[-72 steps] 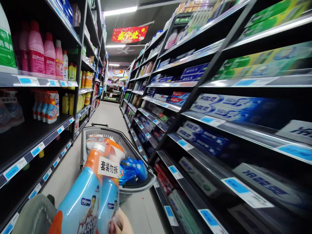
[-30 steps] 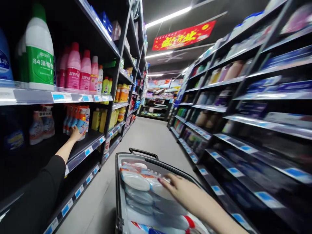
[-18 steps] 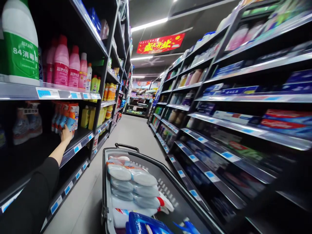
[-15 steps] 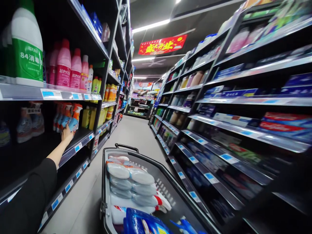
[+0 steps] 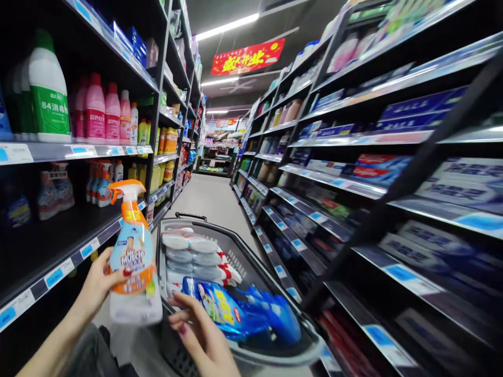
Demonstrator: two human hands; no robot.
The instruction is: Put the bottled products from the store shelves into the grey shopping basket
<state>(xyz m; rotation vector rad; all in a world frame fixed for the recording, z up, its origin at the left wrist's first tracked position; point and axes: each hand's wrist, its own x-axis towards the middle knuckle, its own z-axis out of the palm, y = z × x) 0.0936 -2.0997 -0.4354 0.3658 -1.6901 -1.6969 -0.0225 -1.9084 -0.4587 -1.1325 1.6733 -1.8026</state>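
Observation:
My left hand [image 5: 100, 280] grips a spray bottle [image 5: 132, 256] with an orange trigger head and a blue and orange label, held upright just left of the shopping basket [image 5: 243, 259]. My right hand [image 5: 200, 332] reaches up beside the bottle's base with its fingers apart, touching or nearly touching it. The grey basket holds a wrapped pack of white bottles [image 5: 196, 256] and blue refill pouches [image 5: 243, 311].
Black shelving runs down both sides of the aisle. On the left stand pink bottles [image 5: 100, 112], a green and white bottle [image 5: 49, 102] and more spray bottles [image 5: 100, 183]. Toothpaste boxes [image 5: 377, 165] fill the right shelves. A red banner [image 5: 247, 56] hangs ahead.
My left hand has pulled a spray bottle off the left shelf and brought it in front of me. My right hand has come up beside it. The view has shifted.

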